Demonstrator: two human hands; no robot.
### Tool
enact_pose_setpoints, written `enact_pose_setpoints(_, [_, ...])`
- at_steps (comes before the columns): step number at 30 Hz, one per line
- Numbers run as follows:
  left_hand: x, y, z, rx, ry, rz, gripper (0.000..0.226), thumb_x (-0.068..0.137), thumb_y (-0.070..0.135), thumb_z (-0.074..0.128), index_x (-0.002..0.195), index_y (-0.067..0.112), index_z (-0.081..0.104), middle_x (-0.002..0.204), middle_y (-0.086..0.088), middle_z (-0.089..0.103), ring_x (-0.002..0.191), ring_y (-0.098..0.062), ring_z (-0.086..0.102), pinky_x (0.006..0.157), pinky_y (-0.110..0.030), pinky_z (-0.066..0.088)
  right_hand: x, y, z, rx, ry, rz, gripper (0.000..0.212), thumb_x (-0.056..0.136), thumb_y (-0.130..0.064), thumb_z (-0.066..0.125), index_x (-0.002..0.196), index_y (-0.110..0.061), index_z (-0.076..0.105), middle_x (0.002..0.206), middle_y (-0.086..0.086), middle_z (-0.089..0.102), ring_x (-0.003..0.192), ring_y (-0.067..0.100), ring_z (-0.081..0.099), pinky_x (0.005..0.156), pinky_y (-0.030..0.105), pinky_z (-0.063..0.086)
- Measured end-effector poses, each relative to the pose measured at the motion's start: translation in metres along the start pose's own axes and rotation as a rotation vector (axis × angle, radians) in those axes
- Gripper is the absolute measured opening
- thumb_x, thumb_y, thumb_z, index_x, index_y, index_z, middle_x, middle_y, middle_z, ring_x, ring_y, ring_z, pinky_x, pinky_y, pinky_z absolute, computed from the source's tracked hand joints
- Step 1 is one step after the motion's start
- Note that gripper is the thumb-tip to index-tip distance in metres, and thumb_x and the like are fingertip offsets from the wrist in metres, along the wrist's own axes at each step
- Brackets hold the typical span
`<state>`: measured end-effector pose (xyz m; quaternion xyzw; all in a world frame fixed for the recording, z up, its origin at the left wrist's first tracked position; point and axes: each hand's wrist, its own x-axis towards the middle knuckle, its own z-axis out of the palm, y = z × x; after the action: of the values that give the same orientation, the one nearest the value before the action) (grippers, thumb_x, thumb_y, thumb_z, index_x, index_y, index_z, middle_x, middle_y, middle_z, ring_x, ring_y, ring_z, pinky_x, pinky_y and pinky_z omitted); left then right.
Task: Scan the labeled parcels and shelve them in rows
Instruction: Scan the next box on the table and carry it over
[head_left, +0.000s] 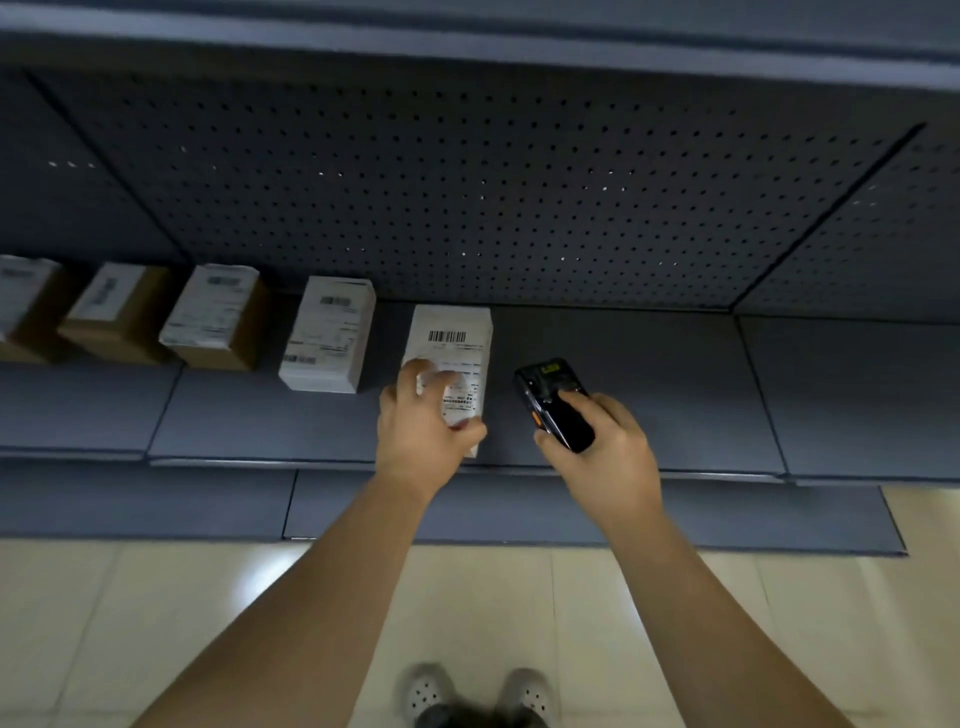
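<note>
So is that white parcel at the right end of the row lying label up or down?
Label up: the white parcel shows its barcode and printed text on top; the left grip holds its near end.

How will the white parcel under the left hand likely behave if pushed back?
Probably stiff: the white parcel shows crisp box edges under the left hand. Lying flat on the shelf, it should slide rather than tip or roll.
</note>
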<state>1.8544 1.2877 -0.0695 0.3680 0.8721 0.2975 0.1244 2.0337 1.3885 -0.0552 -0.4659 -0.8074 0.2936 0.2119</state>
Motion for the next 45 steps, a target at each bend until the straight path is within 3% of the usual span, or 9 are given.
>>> enact_pose_setpoints(4, [0.016,-0.012,0.031,0.105,-0.037,-0.076,0.058,0.074,0.039,0.073,0.128,0.025,0.057,0.145,0.0,0.035,0.116,-0.034,0.039,0.095,-0.044,0.043,0.012,0.018,0.016,0.025,0.007,-0.02,0.053,0.074,-0.047,0.073,0.123,-0.031,0.066,0.121,-0.001,0.062,0.104,0.024,0.061,0.08,0.042,0.056])
enact_pose_setpoints(8, [0.032,-0.029,0.052,0.182,-0.064,-0.125,0.062,0.074,0.044,0.071,0.131,0.027,0.054,0.147,-0.001,0.031,0.117,-0.035,0.038,0.096,-0.048,0.046,0.02,0.027,0.025,0.051,0.023,-0.029,0.051,0.074,-0.039,0.08,0.122,-0.029,0.067,0.12,-0.002,0.062,0.104,0.022,0.061,0.079,0.039,0.056])
enact_pose_setpoints(17, [0.076,-0.039,0.066,0.25,-0.062,-0.082,0.074,0.079,0.05,0.068,0.143,0.024,0.043,0.153,-0.002,0.022,0.119,-0.034,0.035,0.097,-0.045,0.041,0.032,0.033,0.035,0.087,0.005,-0.037,0.05,0.073,-0.039,0.079,0.121,-0.03,0.068,0.118,-0.006,0.062,0.103,0.017,0.062,0.08,0.033,0.054])
enact_pose_setpoints(22, [0.09,-0.043,0.065,0.26,-0.088,-0.078,0.074,0.082,0.053,0.065,0.146,0.026,0.039,0.154,-0.001,0.018,0.123,-0.035,0.031,0.1,-0.045,0.04,0.031,0.032,0.039,0.087,0.0,-0.031,0.051,0.072,-0.046,0.074,0.12,-0.032,0.068,0.115,-0.008,0.062,0.1,0.015,0.062,0.078,0.037,0.056])
enact_pose_setpoints(31, [0.104,-0.048,0.064,0.25,-0.066,-0.026,0.076,0.082,0.064,0.059,0.147,0.029,0.039,0.157,-0.003,0.019,0.133,-0.037,0.03,0.107,-0.051,0.033,0.024,0.037,0.045,0.053,-0.024,-0.011,0.052,0.073,-0.043,0.077,0.123,-0.033,0.066,0.122,-0.008,0.061,0.105,0.015,0.061,0.084,0.038,0.055])
enact_pose_setpoints(36, [0.062,-0.043,0.016,0.155,-0.009,0.157,0.075,0.08,0.067,0.044,0.138,0.022,0.053,0.149,-0.006,0.04,0.13,-0.037,0.042,0.098,-0.056,0.044,0.01,0.011,0.022,0.089,-0.004,-0.04,0.058,0.069,-0.058,0.063,0.121,-0.033,0.067,0.123,-0.007,0.061,0.106,0.017,0.062,0.083,0.039,0.056])
enact_pose_setpoints(38, [0.034,-0.033,-0.019,0.138,0.024,0.224,0.07,0.083,0.064,0.046,0.137,0.021,0.053,0.146,-0.005,0.045,0.129,-0.033,0.044,0.099,-0.055,0.045,0.0,-0.012,0.004,0.093,-0.03,-0.075,0.056,0.071,-0.055,0.069,0.122,-0.033,0.067,0.124,-0.007,0.06,0.106,0.017,0.061,0.084,0.038,0.055])
enact_pose_setpoints(41, [-0.018,-0.013,-0.085,0.132,0.051,0.237,0.068,0.087,0.064,0.044,0.14,0.022,0.049,0.144,-0.001,0.045,0.132,-0.027,0.041,0.104,-0.05,0.042,-0.02,-0.055,-0.023,0.089,-0.079,-0.127,0.054,0.074,-0.044,0.079,0.125,-0.032,0.066,0.129,-0.005,0.058,0.113,0.018,0.058,0.09,0.035,0.052])
enact_pose_setpoints(45, [-0.089,-0.009,-0.172,0.172,0.133,0.21,0.064,0.09,0.063,0.042,0.137,0.021,0.052,0.141,0.002,0.049,0.131,-0.022,0.042,0.101,-0.047,0.044,-0.056,-0.119,-0.04,0.12,-0.17,-0.206,0.059,0.071,-0.057,0.07,0.125,-0.037,0.064,0.131,-0.006,0.057,0.118,0.018,0.056,0.096,0.038,0.05])
